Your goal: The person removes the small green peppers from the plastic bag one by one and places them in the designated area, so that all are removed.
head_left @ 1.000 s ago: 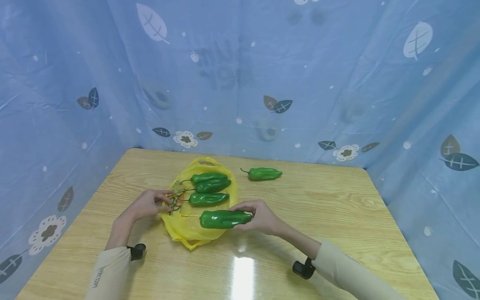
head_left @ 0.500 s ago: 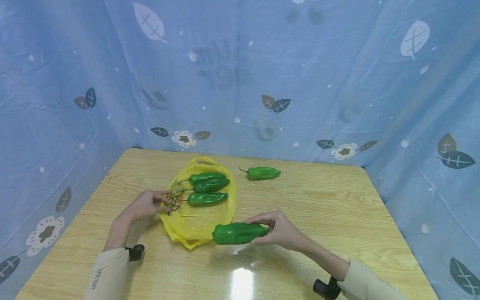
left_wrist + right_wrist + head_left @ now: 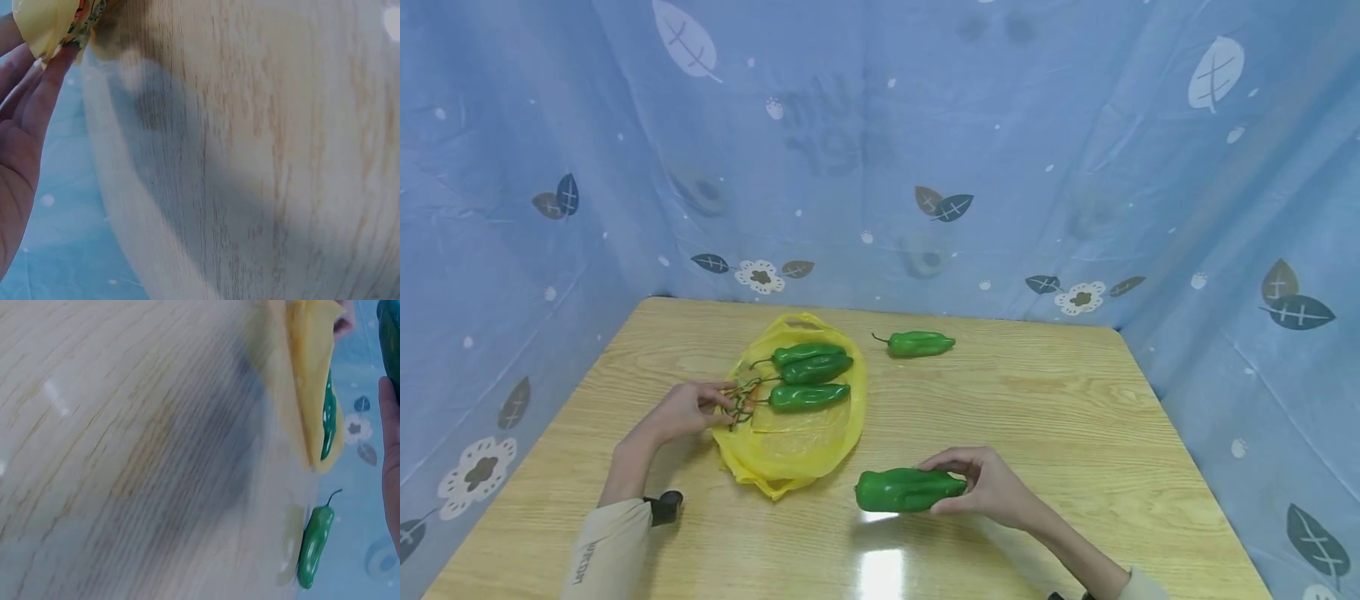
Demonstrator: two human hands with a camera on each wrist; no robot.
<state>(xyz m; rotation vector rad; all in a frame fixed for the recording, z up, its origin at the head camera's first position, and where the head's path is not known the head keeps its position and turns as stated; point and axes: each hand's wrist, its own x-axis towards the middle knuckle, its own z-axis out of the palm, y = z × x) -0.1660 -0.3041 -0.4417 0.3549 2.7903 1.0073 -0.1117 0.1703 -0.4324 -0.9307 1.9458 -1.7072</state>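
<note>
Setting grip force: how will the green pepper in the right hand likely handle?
Green pepper: likely fairly stiff, as the right hand grips one end and the rest shows no droop. Possibly slippery, given its glossy skin. May roll unevenly if pushed, being long and lobed.

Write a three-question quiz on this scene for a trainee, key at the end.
1. Count: how many green peppers lie on the yellow plastic bag?
2. True or false: the right hand grips the held green pepper at its narrow end.
3. Multiple choice: in the head view, where does the lone green pepper lie on the table?
A) left of the bag
B) right of the bag
C) in front of the right hand's sleeve

Key: 1. Three. 2. True. 3. B.
</note>
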